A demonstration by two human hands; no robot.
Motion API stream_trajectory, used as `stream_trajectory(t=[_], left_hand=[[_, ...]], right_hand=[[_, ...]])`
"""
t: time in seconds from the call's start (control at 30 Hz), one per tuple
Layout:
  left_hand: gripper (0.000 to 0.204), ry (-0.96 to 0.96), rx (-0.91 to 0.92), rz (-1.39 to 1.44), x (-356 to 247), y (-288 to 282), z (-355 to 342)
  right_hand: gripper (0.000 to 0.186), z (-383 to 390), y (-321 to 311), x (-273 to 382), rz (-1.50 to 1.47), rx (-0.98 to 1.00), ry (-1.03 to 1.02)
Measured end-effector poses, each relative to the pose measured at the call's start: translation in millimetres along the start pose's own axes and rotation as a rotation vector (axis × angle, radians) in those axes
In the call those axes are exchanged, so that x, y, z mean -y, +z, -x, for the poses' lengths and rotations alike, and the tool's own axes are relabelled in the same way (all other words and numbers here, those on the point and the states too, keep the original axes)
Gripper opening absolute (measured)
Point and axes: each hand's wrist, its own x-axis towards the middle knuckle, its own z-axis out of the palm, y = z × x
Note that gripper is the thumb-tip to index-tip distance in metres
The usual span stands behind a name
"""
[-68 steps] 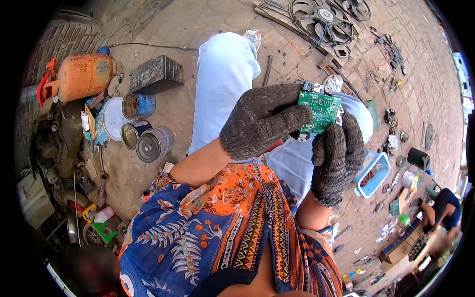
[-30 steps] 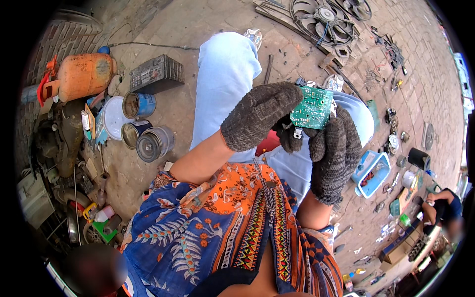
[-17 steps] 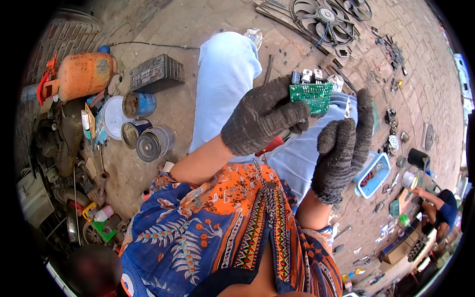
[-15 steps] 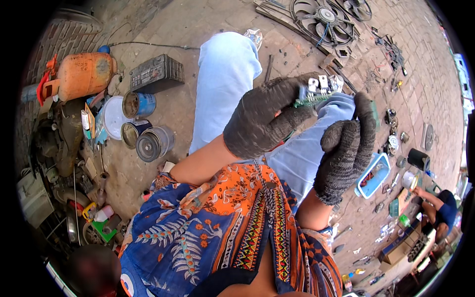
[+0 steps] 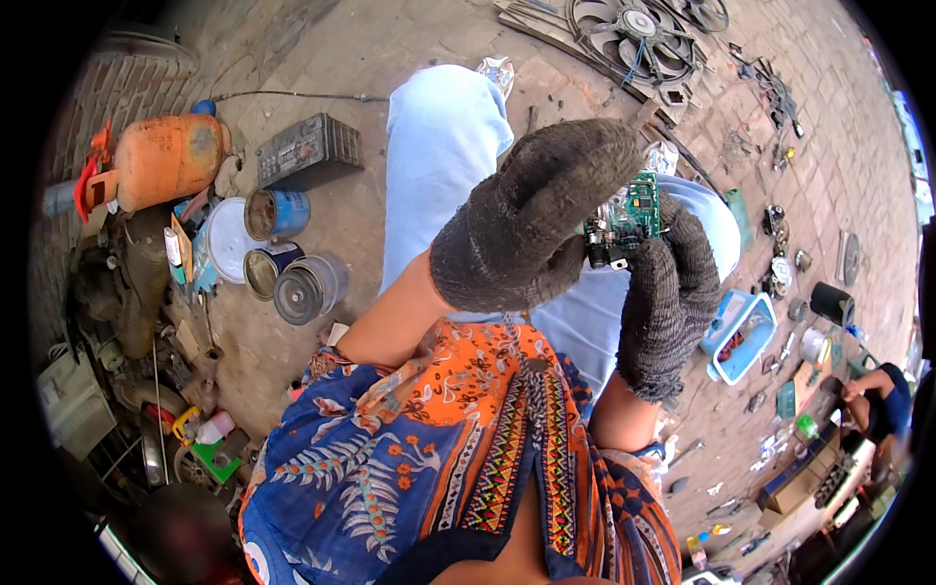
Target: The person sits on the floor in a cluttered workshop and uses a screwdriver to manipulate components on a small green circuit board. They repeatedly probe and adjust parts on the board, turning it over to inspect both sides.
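A small green circuit board (image 5: pixel 639 208) is held over my lap between my two hands, its face with dark and metallic parts turned toward me. My left hand (image 5: pixel 536 210), in a dark grey knitted glove, closes on the board's left side, with its fingers arched above. The left fingertips are partly hidden. My right hand (image 5: pixel 671 307), gloved alike, grips the board's lower right edge between thumb and fingers. Below the hands are my light blue jeans (image 5: pixel 444 146).
A blue tray (image 5: pixel 739 336) with small parts lies at right, near scattered tools and a co-worker (image 5: pixel 873 400). Left stand an orange gas cylinder (image 5: pixel 168 161), a black battery (image 5: pixel 308 151) and several cans (image 5: pixel 310 288). A radiator fan (image 5: pixel 639 39) lies at the far side.
My right hand has come up and left to take hold of the circuit board, which it was apart from before. The board has turned and moved lower in my left hand.
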Motion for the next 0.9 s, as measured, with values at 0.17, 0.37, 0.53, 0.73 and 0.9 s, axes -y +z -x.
stream_trajectory(t=[0.17,0.37,0.53,0.73,0.9], left_hand=[[0.084,-0.185,-0.118,0.502,-2.7,0.3,5.8],[0.071,-0.516,-0.188,0.726,-15.1,-4.3,3.9],[0.056,-0.590,-0.188,0.906,-14.3,-2.0,4.6],[0.052,-0.596,-0.189,0.851,-14.5,-3.2,6.3],[0.052,-0.613,-0.196,0.886,-15.7,-3.5,6.1]], right_hand=[[0.035,-0.6,-3.0,-0.8,-0.041,-0.025,0.012],[0.036,0.6,-5.1,-5.5,-0.042,0.033,-0.044],[0.037,0.6,-6.2,-8.5,0.030,0.044,-0.066],[0.038,3.1,-3.9,-6.6,-0.217,0.038,0.037],[0.040,4.2,-5.1,-6.7,-0.194,0.021,0.109]])
